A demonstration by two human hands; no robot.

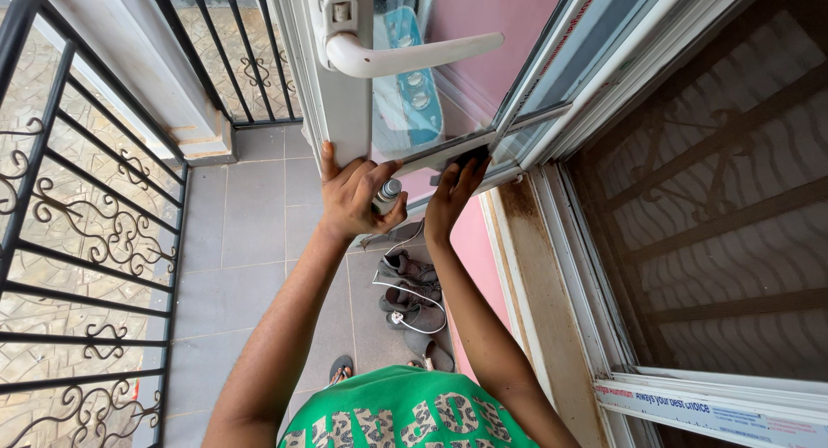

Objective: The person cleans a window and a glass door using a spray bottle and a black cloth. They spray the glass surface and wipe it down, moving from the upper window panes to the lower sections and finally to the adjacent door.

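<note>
Head view looks down on a white framed glass door (431,86) with a smooth curved lever handle (405,56) — grey floor tiles (250,241) below, a black scrolled iron railing (78,241) beside me, worn grey shoes (414,293) and a white cable (423,297) by my feet. My left hand (354,198) is curled around a small metal-capped bottle (386,194) against the frame; my right hand (455,194) presses spread fingers on the glass's lower edge.

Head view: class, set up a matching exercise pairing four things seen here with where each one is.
1 small grey cylinder
2 white lever door handle
3 grey shoes
4 black iron railing

A on the tiled floor
B along the balcony's left edge
C in the left hand
D high on the white door frame

Pairs: 1-C, 2-D, 3-A, 4-B
</note>
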